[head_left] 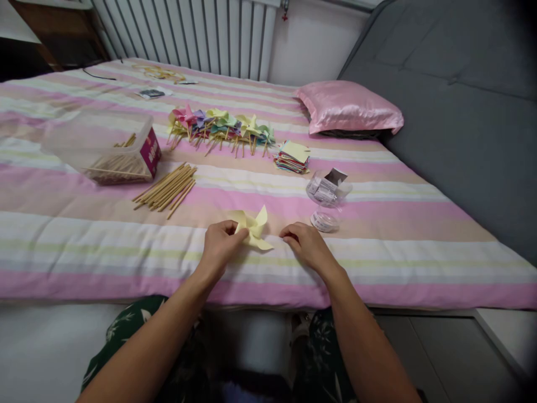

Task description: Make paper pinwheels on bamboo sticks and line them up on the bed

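Between the thumb and fingers of my left hand (222, 242) is a pale yellow paper pinwheel (255, 228), its blades folded in and facing up. A short gap to the right, my right hand (305, 242) has its fingertips pinched together just above the bedspread; whatever they hold, if anything, is too small to make out. Close beyond that hand lies a small clear round container (324, 220), with a larger clear tub (326, 190) of little packets behind it. Bamboo sticks (170, 189) lie in a loose pile to the left.
Several finished pinwheels (222, 126) in mixed colours lie in a row farther back, beside a stack of coloured paper (293, 155). A clear plastic box (96, 140) at left contains more sticks. A pink pillow (350, 109) rests near the grey headboard (453, 112).
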`<state>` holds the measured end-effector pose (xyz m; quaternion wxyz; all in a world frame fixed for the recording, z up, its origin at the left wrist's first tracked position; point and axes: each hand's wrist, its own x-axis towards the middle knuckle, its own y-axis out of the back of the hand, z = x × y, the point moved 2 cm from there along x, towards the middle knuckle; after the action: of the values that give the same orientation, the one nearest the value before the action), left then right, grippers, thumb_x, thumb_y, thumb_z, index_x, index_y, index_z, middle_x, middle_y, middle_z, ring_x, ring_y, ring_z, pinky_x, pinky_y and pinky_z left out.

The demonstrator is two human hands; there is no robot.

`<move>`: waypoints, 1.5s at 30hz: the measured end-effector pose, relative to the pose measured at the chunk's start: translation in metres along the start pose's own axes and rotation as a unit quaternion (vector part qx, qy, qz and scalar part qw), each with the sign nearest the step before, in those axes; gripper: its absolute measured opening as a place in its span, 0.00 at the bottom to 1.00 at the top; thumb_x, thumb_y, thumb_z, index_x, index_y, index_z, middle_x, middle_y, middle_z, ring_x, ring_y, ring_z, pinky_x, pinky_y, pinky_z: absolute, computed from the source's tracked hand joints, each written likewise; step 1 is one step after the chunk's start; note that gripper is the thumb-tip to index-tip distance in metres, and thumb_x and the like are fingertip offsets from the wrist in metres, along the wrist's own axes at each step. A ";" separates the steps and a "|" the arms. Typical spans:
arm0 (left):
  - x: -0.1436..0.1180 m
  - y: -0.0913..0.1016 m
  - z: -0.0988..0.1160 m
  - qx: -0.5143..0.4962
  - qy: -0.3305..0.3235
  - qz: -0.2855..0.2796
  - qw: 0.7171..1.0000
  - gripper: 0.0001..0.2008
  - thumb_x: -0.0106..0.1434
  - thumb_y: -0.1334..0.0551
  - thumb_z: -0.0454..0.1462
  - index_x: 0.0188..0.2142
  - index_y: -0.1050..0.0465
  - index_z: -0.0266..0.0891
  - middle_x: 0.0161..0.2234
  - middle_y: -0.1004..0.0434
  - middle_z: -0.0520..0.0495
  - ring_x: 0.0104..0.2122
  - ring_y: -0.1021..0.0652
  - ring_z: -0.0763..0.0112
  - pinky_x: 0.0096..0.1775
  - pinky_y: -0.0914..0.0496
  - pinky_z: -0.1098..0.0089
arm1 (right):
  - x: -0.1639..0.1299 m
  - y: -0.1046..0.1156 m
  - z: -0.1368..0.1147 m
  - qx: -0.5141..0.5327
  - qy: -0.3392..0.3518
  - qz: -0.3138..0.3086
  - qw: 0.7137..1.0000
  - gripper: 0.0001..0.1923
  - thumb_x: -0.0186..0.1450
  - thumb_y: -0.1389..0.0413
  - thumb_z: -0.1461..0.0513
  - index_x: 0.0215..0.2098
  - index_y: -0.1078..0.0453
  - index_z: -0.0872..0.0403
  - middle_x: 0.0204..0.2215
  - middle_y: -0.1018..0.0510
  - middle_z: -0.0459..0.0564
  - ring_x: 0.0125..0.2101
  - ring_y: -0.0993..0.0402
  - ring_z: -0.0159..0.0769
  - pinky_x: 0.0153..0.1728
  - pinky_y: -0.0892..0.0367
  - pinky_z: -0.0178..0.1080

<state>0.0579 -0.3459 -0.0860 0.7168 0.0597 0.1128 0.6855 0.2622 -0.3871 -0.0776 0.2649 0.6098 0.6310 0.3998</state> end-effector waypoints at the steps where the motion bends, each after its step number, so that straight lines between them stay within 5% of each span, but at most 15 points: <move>1: 0.000 0.000 0.000 -0.002 0.001 0.000 1.000 0.07 0.48 0.40 0.37 0.17 0.34 0.37 0.16 0.36 0.55 0.17 0.38 0.79 0.20 0.49 0.76 | 0.000 0.001 0.000 0.000 0.002 0.002 1.000 0.08 0.60 0.47 0.68 0.33 0.27 0.55 0.32 0.22 0.50 0.34 0.28 0.36 0.37 0.37 0.37; 21: 0.000 0.000 0.001 0.005 -0.008 0.000 1.000 0.07 0.48 0.40 0.37 0.18 0.32 0.36 0.17 0.35 0.54 0.18 0.37 0.78 0.20 0.47 0.76 | -0.002 -0.002 -0.002 0.123 -0.005 0.006 0.992 0.11 0.57 0.46 0.69 0.36 0.26 0.55 0.33 0.21 0.49 0.30 0.27 0.32 0.34 0.34 0.34; 36: 0.000 0.000 0.000 0.005 -0.004 -0.004 1.000 0.07 0.48 0.39 0.38 0.19 0.31 0.37 0.18 0.33 0.54 0.18 0.36 0.77 0.20 0.47 0.75 | -0.003 0.000 -0.001 0.026 -0.044 -0.002 0.999 0.09 0.57 0.45 0.66 0.33 0.24 0.53 0.29 0.20 0.48 0.29 0.27 0.35 0.33 0.35 0.35; 45: 0.000 0.000 0.001 -0.011 0.000 -0.009 1.000 0.07 0.48 0.39 0.38 0.18 0.31 0.37 0.17 0.34 0.54 0.18 0.36 0.77 0.20 0.47 0.75 | -0.004 0.000 0.002 0.077 -0.059 0.000 0.995 0.11 0.57 0.47 0.66 0.35 0.24 0.55 0.28 0.20 0.49 0.28 0.26 0.34 0.31 0.34 0.34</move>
<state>0.0579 -0.3462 -0.0852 0.7233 0.0508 0.1062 0.6804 0.2648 -0.3905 -0.0794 0.2540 0.6511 0.6428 0.3136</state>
